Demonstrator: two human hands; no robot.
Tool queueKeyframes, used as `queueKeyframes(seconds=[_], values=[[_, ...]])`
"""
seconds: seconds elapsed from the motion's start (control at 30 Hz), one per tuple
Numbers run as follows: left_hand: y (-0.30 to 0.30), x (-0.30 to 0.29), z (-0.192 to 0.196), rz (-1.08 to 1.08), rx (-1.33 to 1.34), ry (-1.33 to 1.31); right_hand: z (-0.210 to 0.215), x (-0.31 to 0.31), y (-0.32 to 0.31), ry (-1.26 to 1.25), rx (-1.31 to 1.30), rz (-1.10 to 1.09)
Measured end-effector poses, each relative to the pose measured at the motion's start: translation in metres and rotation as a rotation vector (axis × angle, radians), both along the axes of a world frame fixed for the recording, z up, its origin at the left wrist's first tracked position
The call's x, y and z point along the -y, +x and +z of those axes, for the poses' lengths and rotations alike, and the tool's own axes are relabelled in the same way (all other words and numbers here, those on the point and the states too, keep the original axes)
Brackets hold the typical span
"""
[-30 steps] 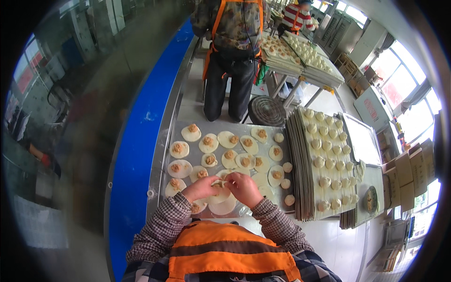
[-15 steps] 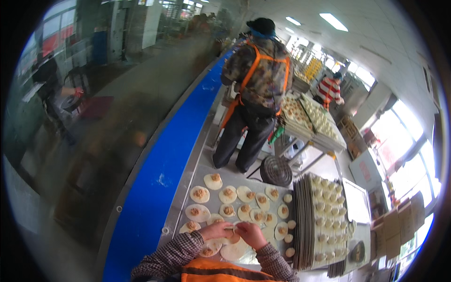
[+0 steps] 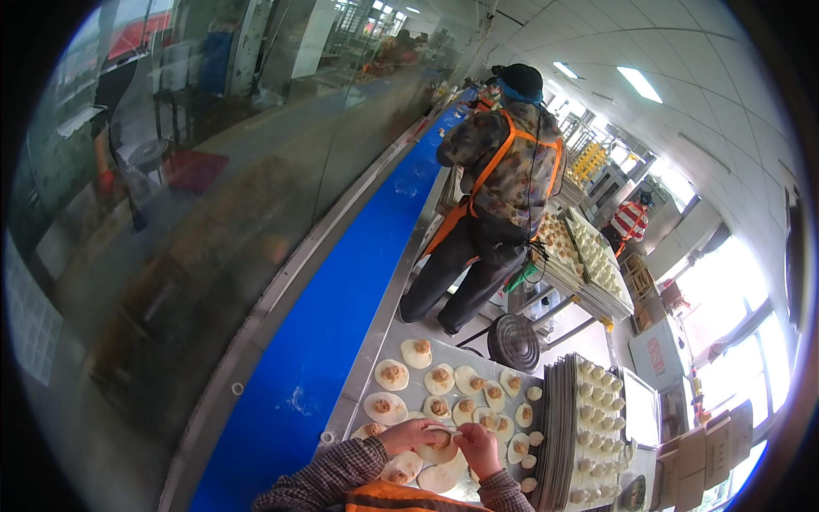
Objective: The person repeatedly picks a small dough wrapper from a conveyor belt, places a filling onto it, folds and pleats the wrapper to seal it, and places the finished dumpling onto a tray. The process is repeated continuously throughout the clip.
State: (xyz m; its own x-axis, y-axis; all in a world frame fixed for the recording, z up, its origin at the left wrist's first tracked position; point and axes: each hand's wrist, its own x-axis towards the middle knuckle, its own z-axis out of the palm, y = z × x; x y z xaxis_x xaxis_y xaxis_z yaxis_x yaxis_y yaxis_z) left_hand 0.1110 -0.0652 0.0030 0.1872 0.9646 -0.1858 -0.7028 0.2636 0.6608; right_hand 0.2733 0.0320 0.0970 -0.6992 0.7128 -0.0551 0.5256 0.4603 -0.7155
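Both my hands are closed at the upper edge of a dough wrapper (image 3: 440, 441) with brown filling in its middle. My left hand (image 3: 408, 436) grips its left side, and my right hand (image 3: 479, 450) pinches the edge on the right. The wrapper is partly folded, its filling still visible between my fingers. Around my hands, a metal worktop (image 3: 394, 348) bears several flat dough rounds topped with filling (image 3: 386, 409). One plain dough round (image 3: 438, 480) lies just below the held wrapper. Several small dough balls (image 3: 535, 393) line the worktop's right side.
A blue conveyor belt (image 3: 299, 367) runs along my left beside a glass partition (image 3: 230, 205). To the right stands a stack of trays (image 3: 559, 418) with white buns (image 3: 597, 418) on top. Ahead are a round stool (image 3: 514, 343) and a co-worker (image 3: 512, 171) in an orange apron.
The view has swung, so the worktop and co-worker sit farther right and lower. My hands stay on the same wrapper, still pinching its edge.
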Motion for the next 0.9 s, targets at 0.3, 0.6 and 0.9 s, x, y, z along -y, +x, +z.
queueKeyframes(seconds=[0.3, 0.6, 0.9], values=[[-0.012, -0.014, 0.002, -0.139, -0.99, 0.323, 0.011, 0.014, -0.016, 0.013, 0.043, 0.188], [-0.021, 0.016, 0.018, 0.11, -0.085, 0.176, -0.016, 0.008, -0.015, 0.027, 0.135, -0.036], [-0.006, 0.003, 0.055, 0.086, -0.633, -0.133, -0.009, 0.005, -0.008, -0.096, -0.257, 0.057]])
